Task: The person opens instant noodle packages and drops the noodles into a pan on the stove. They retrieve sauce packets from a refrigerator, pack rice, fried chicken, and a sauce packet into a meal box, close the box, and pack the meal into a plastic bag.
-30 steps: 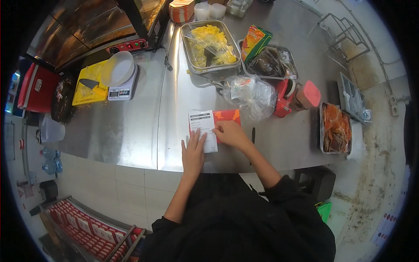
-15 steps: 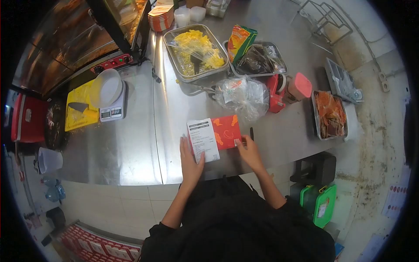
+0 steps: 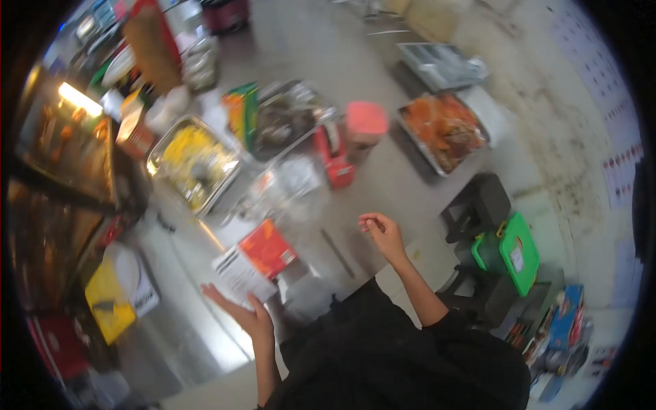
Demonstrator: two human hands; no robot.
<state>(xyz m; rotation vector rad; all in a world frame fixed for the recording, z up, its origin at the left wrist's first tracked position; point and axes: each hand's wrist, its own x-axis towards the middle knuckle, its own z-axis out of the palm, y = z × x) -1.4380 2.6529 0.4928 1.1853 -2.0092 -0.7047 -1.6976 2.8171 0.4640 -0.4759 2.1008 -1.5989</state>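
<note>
A red box (image 3: 268, 247) lies on the steel table, with a white printed receipt (image 3: 240, 273) over its left part. Just below the receipt, my left hand (image 3: 244, 312) has its fingers spread and holds nothing; whether it touches the paper is unclear. Away to the right of the box, my right hand (image 3: 383, 236) is raised near the table edge, its fingers curled together, and what they hold, if anything, is too small to make out. Between box and right hand lies a thin dark stick-like item (image 3: 337, 251).
Behind the box are a clear plastic bag (image 3: 290, 183), a tray of yellow food (image 3: 195, 164) and a red tape dispenser (image 3: 335, 157). A tray of orange-brown packets (image 3: 444, 130) stands at right. A green container (image 3: 518, 254) is below the table's right end.
The view has swung toward the right and tilted. My right hand has left the box and lifted away to the right. My left hand has moved off the receipt's edge, its fingers spread.
</note>
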